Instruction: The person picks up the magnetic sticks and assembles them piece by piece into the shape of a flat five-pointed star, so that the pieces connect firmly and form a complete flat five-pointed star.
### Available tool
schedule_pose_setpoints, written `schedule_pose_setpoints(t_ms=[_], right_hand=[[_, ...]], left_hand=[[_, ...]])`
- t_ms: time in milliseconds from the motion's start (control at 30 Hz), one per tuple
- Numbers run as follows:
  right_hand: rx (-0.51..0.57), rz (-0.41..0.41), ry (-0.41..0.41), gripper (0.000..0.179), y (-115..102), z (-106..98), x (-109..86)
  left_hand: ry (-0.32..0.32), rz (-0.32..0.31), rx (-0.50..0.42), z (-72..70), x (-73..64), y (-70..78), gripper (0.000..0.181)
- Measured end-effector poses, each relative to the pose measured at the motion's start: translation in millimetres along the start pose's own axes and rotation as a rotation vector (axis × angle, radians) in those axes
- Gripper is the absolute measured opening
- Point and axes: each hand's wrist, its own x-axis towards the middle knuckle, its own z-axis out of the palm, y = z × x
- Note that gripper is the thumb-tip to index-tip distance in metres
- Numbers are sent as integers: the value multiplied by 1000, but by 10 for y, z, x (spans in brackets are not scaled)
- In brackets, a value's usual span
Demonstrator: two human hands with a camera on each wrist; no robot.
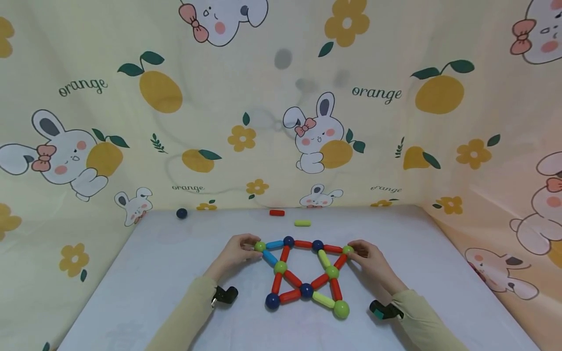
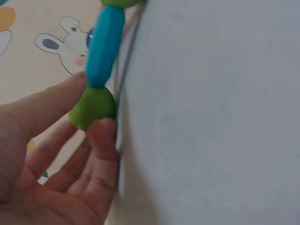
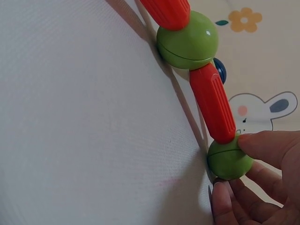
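Note:
A flat frame of magnetic rods and balls lies on the table between the two hands in the head view. My left hand (image 1: 239, 251) pinches the green ball (image 2: 93, 110) at the frame's left corner, where two blue rods (image 1: 274, 244) meet. At the opposite corner, my right hand (image 1: 368, 254) grips another green ball (image 3: 229, 159) between thumb and fingers; a red rod (image 3: 213, 103) runs from it to an inner green ball (image 3: 188, 41). Navy balls (image 1: 306, 290), more red rods (image 1: 290, 296) and yellow-green rods (image 1: 323, 300) make up the rest. A green ball (image 1: 341, 309) forms the near right tip.
Beyond the frame lie a loose red rod (image 1: 277, 213) and a loose yellow-green rod (image 1: 302, 223). A single navy ball (image 1: 182, 213) sits at the back left. A printed curtain (image 1: 272, 161) rises behind the white table (image 1: 175, 258).

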Motion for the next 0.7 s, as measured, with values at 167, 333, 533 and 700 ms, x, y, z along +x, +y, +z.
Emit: schedule_pose_setpoints(t_ms=[167, 333, 533, 700], right_hand=[[-3, -4, -3, 37, -1, 0, -6], [-1, -1, -9, 36, -38, -14, -15], [-2, -1, -9, 36, -52, -23, -16], [-5, 8, -13, 37, -22, -12, -6]], left_hand=[[-28, -34, -111, -23, -128, 11, 48], [-65, -83, -200, -59, -324, 26, 51], [-221, -100, -293, 14, -561, 77, 53], [-297, -89, -294, 187, -691, 104, 48]])
